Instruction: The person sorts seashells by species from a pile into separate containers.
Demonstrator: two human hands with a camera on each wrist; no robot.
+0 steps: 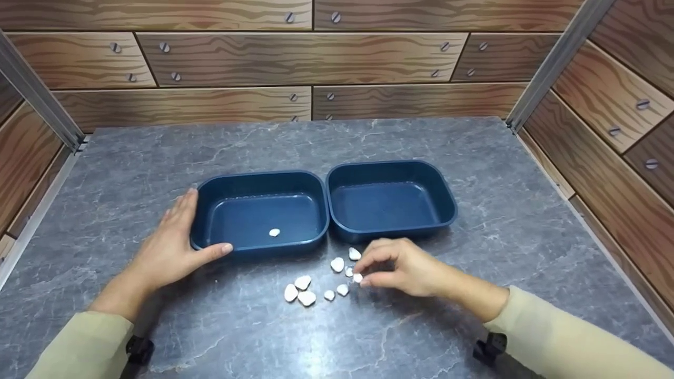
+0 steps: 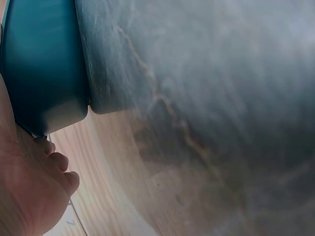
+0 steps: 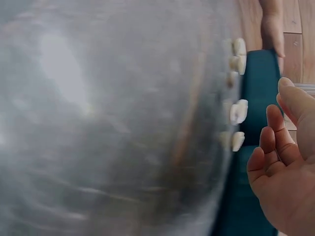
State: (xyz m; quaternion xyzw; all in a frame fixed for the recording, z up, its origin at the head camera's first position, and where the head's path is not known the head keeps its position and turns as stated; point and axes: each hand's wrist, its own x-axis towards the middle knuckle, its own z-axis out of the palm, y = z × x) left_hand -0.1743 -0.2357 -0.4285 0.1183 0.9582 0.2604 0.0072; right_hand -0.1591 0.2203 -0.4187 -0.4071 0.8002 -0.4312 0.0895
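Note:
My left hand point(image 1: 171, 247) rests at the left end of a dark blue box point(image 1: 258, 247), fingers along its side wall and thumb at the front rim. One white pebble point(image 1: 274, 232) lies inside this box. With thumb and forefinger, my right hand point(image 1: 408, 267) pinches a small white pebble point(image 1: 358, 278) low over the table. Close by its fingertips are a larger pebble point(image 1: 337, 264) and another pebble point(image 1: 355, 253). In the right wrist view, the curled fingers point(image 3: 275, 142) show, while the pinched pebble is hidden.
A second blue box point(image 1: 392, 231) stands against the first one's right side. Several more white pebbles point(image 1: 307, 298) lie in front of the boxes on the grey marbled table point(image 1: 253, 342). Wood-patterned panels point(image 1: 310, 58) enclose the back and sides.

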